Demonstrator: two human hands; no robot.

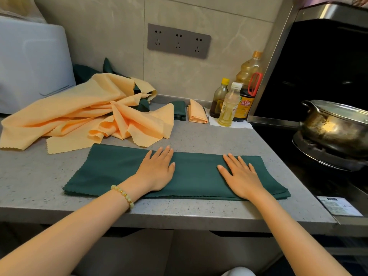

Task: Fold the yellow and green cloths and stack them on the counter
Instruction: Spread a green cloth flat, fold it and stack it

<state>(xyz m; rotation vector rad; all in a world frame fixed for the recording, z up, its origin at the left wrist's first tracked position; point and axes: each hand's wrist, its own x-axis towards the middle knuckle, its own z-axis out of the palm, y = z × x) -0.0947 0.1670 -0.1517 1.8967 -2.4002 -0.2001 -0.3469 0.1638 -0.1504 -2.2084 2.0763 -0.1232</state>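
Your left hand (156, 170) and right hand (242, 176) press flat on the folded dark-green cloth (111, 168) at the near edge of the grey speckled worktop (199, 136); both grips straight-fingered, holding nothing. Crumpled pale-yellow cloths (69, 114) lie far left.

Chinese characters on dark sauce bottle (244, 106) label, too blurred to read, stove sticker (339, 206) print illegible

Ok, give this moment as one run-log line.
green cloth: folded on counter | left hand: pressing it | right hand: pressing it | yellow pile: unfolded
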